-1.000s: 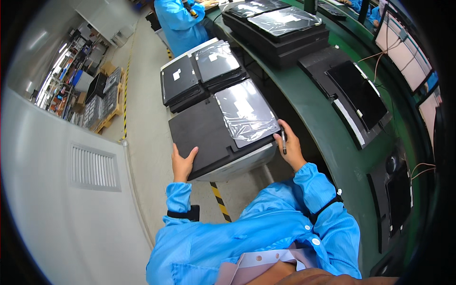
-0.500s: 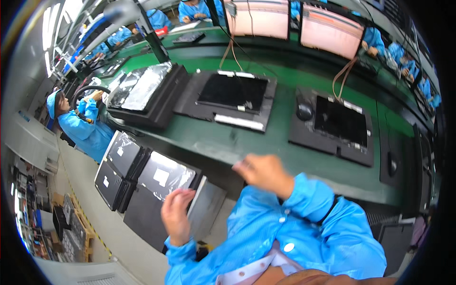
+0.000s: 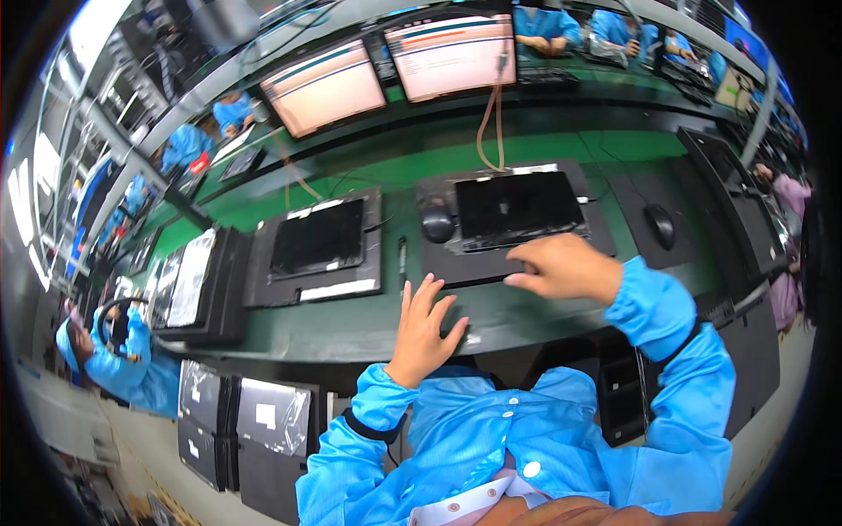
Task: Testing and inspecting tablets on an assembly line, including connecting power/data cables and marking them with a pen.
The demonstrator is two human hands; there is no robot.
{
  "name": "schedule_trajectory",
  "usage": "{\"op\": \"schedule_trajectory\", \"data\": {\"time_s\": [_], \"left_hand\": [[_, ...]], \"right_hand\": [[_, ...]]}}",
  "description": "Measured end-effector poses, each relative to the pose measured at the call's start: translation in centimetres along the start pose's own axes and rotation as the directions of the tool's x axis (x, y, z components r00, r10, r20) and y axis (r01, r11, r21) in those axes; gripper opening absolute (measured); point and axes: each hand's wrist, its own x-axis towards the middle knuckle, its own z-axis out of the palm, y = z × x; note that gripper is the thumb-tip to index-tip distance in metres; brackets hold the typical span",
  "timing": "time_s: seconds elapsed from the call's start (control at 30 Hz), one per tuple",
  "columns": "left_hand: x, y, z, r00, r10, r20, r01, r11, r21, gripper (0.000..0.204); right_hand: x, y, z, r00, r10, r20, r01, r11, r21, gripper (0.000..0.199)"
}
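Observation:
My left hand [image 3: 423, 331] is over the front part of the green bench, holding nothing, its fingers spread. Farther right, my right hand [image 3: 568, 267] hovers by the front edge of a dark display panel [image 3: 517, 209]; its fingers are curled, with a gap between thumb and forefinger and nothing visible in them. That panel lies on a black foam pad [image 3: 452, 263], with a black mouse [image 3: 437, 224] at its left. A second dark panel [image 3: 317, 238] rests on another foam pad [image 3: 263, 272] to the left. Between the pads lies a thin pen-like tool [image 3: 403, 256].
Two lit monitors [image 3: 452, 57] stand at the back. A stack of foam trays with film-wrapped panels [image 3: 189, 280] sits at the bench's left end; more panels [image 3: 267, 416] are stacked below. Another mouse [image 3: 660, 226] lies right. A co-worker [image 3: 132, 359] is at left.
My view has swung right, shifting the bench and panels leftward. My left hand has moved from beside the low stacks to the bench front; my right hand has come to the right panel.

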Motion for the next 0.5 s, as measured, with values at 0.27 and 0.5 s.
{"op": "schedule_trajectory", "data": {"time_s": [0.27,0.5], "left_hand": [[6.8,3.9,4.7,0.991,0.118,0.061,-0.116,0.993,-0.028,0.065],[14.8,0.9,6.8,0.976,0.137,0.169,-0.157,0.981,0.112,0.075]], "right_hand": [[-6.3,13.6,-4.1,0.944,0.233,-0.235,-0.293,0.918,-0.266,0.036],[-5.0,19.5,-1.3,0.983,0.135,-0.121,-0.153,0.976,-0.157,0.035]]}}
